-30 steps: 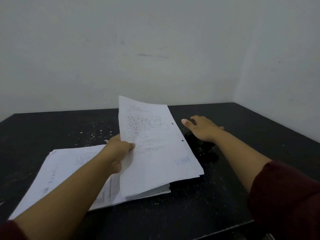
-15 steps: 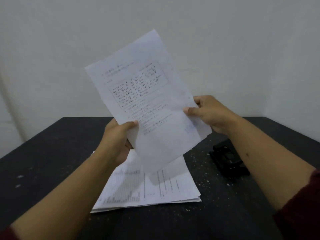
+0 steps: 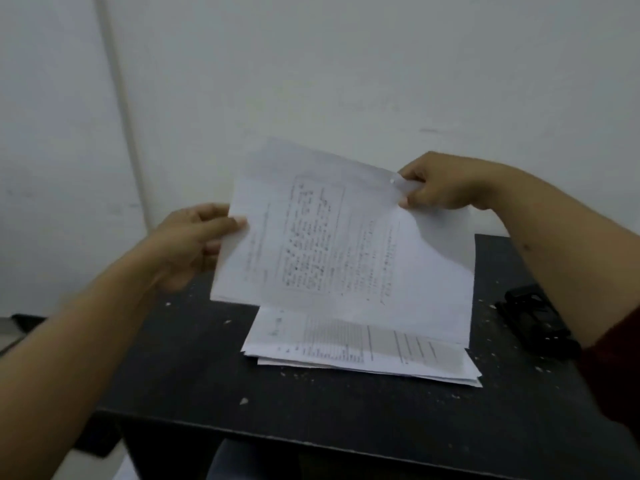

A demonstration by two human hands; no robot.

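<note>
Printed sheets (image 3: pixel 346 254) held in the air, pinched at both ends. Left fingers (image 3: pixel 225 225): thumb on top of the left edge, the others curled underneath, gripping. Right fingers (image 3: pixel 412 199): curled tight on the far right corner, right beside a punched hole (image 3: pixel 392 181). Both hands closed on the paper, left hand (image 3: pixel 188 244) lower and nearer, right hand (image 3: pixel 440 183) higher. The sheets are tilted, print facing up, and sag between the two grips. They hang directly over the paper stack (image 3: pixel 363 348) without touching it.

Step, as I read it: a punched bundle is being handled or squared up between the hands, not yet set down. Next move probably calls for levelling it, lining its edges up and lowering it flat somewhere on the surface (image 3: pixel 311 410), likely onto the stack. Keep both pinches until it lands, since loose sheets could fan apart.

Counts:
- hands: 2, both busy
- held bundle: 1, with at least two layers visible at the top edge; exact sheet count can't tell
- paper stack on the surface: 1, several sheets, slightly fanned
- hole punch (image 3: pixel 533 320): 1, black, to the right of the stack, well apart from the hands, partly behind the right forearm
- punched holes visible: 1
- paper flecks (image 3: pixel 244 400): many, scattered over the dark surface
- dark red sleeve (image 3: pixel 616 368): 1 in view, on the right arm
</note>
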